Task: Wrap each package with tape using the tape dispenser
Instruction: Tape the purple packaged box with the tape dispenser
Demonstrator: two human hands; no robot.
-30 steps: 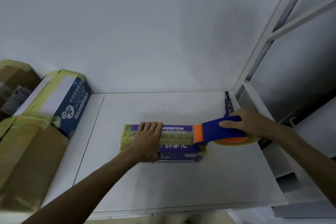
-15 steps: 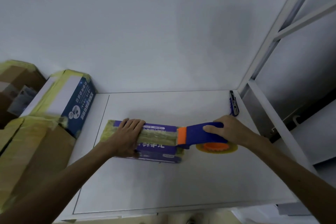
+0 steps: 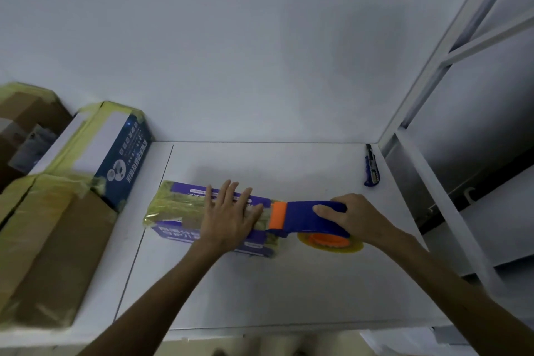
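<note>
- Two hands work on one package (image 3: 176,206), a purple box that lies on the tabletop (image 3: 260,292) just ahead of the person, a little left of centre.
- Its long axis runs left to right, with the right end angled slightly nearer the person.
- The left hand (image 3: 228,217) lies flat on the package's top, fingers straight, spread and pointing away from the person. It presses down and grips nothing.
- The right hand (image 3: 355,217) is curled round the blue body of the tape dispenser (image 3: 306,218), fingers wrapped over it.
- The dispenser lies in line with the package's long axis. Its orange head meets the package's right end, just beside the left fingertips.
- The tape roll (image 3: 331,243) sits past that end, low over the tabletop; I cannot tell whether it touches.
- Yellowish tape already covers much of the package's top and left end.
- Judging from this, the next move turns on that shared line. The right hand is the one at the open end and would carry the strip over it, while the left hand pins the box.
- Taped cartons (image 3: 57,240) stand to the left, and a utility knife (image 3: 371,166) lies well apart at the far right.
</note>
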